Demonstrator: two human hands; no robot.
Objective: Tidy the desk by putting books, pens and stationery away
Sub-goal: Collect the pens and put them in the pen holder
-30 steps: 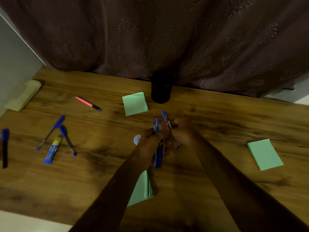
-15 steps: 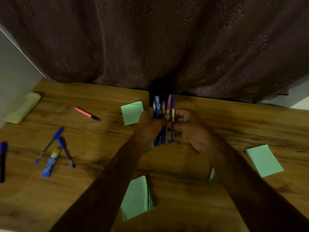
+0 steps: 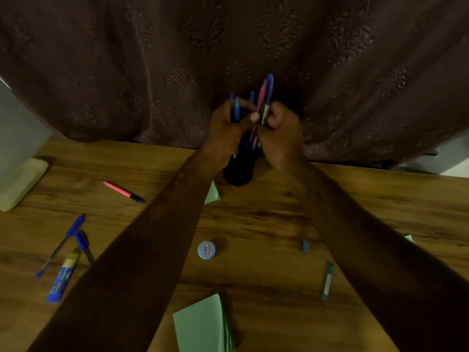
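We see both hands raised above the far edge of the wooden desk [image 3: 266, 219], close together and almost touching, in front of a dark brown curtain [image 3: 152, 59]. The left hand [image 3: 227, 123] is curled around a few blue pens, and the right hand [image 3: 280, 132] pinches more of the same bunch of pens [image 3: 264, 100], whose caps stick up above the fingers while the tips point down. Directly below the hands, partly hidden by them, stands a dark pen holder [image 3: 238, 168] on the desk; the lower ends of the pens hang just over its top, though we cannot tell whether they are inside it. Left of the arms lie a pink pen [image 3: 121, 191], two blue pens [image 3: 61, 245] crossing each other, and a blue glue stick [image 3: 62, 278] touching them. A pale yellow-green block [image 3: 21, 184] sits at the far left edge. Between the forearms we see a small round blue lid [image 3: 206, 250], a tiny blue piece [image 3: 304, 245] and a slim green lead case [image 3: 327, 281]. A green sticky-note pad [image 3: 203, 326] lies nearest us, and another green pad [image 3: 212, 193] peeks from behind the left forearm.
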